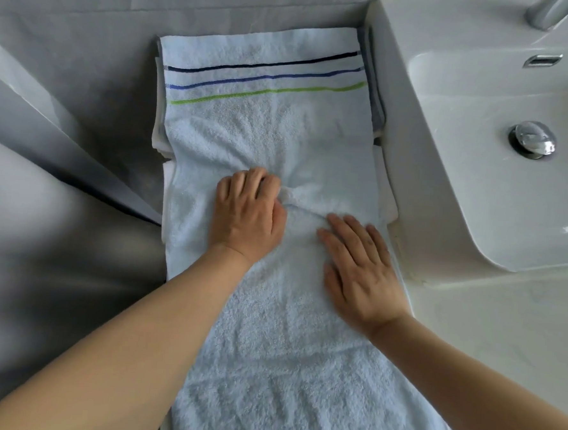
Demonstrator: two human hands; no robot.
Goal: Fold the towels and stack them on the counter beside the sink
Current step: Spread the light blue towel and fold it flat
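Note:
A pale blue towel [267, 137] with three stripes, dark blue, blue and green, near its far end lies lengthwise on the counter left of the sink [461, 179]. It runs from the back wall to the bottom edge of the view. My left hand [248, 212] rests near the towel's middle, fingers curled and pinching a small ridge of cloth. Just to its right, my right hand [359, 269] lies flat on the towel with fingers spread. Edges of other folded towels [159, 130] show beneath it at both sides.
The white basin has a chrome drain plug [531, 138], an overflow slot [543, 60] and a tap base [547, 11] at the top right. A grey tiled wall [88, 20] stands behind. A grey ledge [64, 141] runs diagonally at the left.

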